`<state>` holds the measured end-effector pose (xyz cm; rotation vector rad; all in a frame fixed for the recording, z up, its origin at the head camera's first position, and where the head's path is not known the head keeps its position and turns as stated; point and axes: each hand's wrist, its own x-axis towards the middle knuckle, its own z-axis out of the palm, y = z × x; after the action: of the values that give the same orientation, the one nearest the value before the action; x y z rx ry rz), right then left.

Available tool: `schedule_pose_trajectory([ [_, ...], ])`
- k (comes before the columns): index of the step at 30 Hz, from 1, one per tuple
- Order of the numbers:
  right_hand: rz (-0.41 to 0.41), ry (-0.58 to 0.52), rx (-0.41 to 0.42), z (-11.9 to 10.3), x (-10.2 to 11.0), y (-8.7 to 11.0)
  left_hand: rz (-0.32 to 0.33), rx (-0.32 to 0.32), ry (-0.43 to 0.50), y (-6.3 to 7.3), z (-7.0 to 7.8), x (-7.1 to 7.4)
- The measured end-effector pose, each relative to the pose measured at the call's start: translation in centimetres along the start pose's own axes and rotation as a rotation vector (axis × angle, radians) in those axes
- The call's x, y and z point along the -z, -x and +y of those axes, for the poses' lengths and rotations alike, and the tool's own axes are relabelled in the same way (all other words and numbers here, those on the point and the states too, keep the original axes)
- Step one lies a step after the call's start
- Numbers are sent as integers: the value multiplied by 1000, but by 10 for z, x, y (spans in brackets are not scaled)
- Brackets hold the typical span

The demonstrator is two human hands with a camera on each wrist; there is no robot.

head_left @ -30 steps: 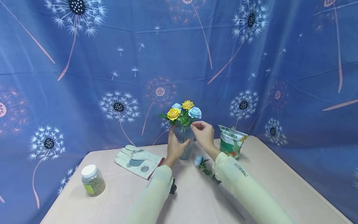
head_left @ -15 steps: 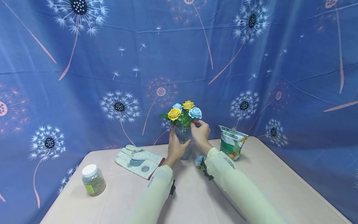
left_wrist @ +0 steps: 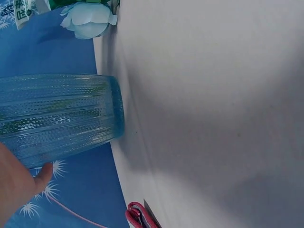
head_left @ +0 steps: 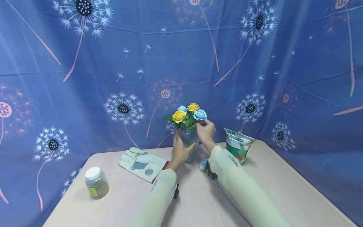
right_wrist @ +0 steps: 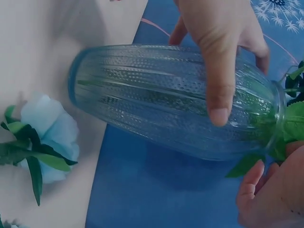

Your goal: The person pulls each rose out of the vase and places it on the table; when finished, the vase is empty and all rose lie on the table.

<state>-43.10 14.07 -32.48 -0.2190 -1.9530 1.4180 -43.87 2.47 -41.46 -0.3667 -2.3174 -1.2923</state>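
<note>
To the right and front of the vase [head_left: 188, 137], a sleeve [head_left: 241, 179] hides part of a loose blue rose [head_left: 203, 164]. The left hand [head_left: 181, 153] grips round the vase; the right hand [head_left: 206, 130] is at the leaves [right_wrist: 293, 118] by its rim, fingertips partly hidden, so whether they pinch anything cannot be told. The vase stands upright on the table [head_left: 127, 201], see-through bluish ribbed glass, yellow and blue roses [head_left: 179, 116] above it.

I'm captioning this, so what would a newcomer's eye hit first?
Probably the yellow roses and blue roses in the clear vase, which the left hand grips at the back of the table. Behind hangs the blue dandelion-print cloth; a loose blue rose lies by the right sleeve.
</note>
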Motion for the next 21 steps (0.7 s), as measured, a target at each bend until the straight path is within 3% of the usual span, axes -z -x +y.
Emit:
schedule_pose_trajectory([
  [6, 8, -37, 46, -2, 3, -6, 6, -7, -13, 1, -1, 0],
  [14, -46, -62, 100, -6, 11, -14, 1, -7, -8, 2, -1, -1],
  [21, -169, -146, 11, -14, 24, -18, 10, -22, -6, 2, 0, 0],
])
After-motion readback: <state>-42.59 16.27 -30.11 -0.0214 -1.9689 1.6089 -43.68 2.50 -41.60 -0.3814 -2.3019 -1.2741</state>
